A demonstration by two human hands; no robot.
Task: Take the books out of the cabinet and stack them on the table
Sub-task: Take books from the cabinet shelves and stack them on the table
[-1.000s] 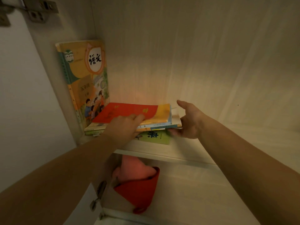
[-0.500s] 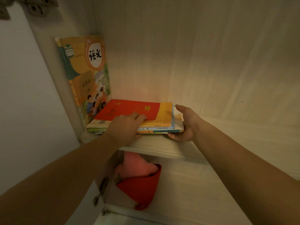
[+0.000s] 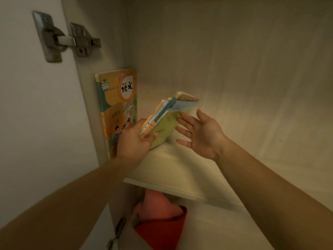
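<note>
we see two bare forearms coming in from the bottom corners, no sleeves on either one as far as the frame reaches. no watch, no bracelet, no glove, nothing worn at either wrist. left hand [image 3: 134,141] is bare, back of it toward us, knuckles rounded, fingers mostly hidden from us. right hand [image 3: 201,135] is bare too, palm side showing, creases across the palm faintly visible, four fingers and thumb all in view. we can't make out any ring; fingers are a bit soft with blur. nails too small to judge. light is dim and warm, so both arms look shaded toward the elbows.
</note>
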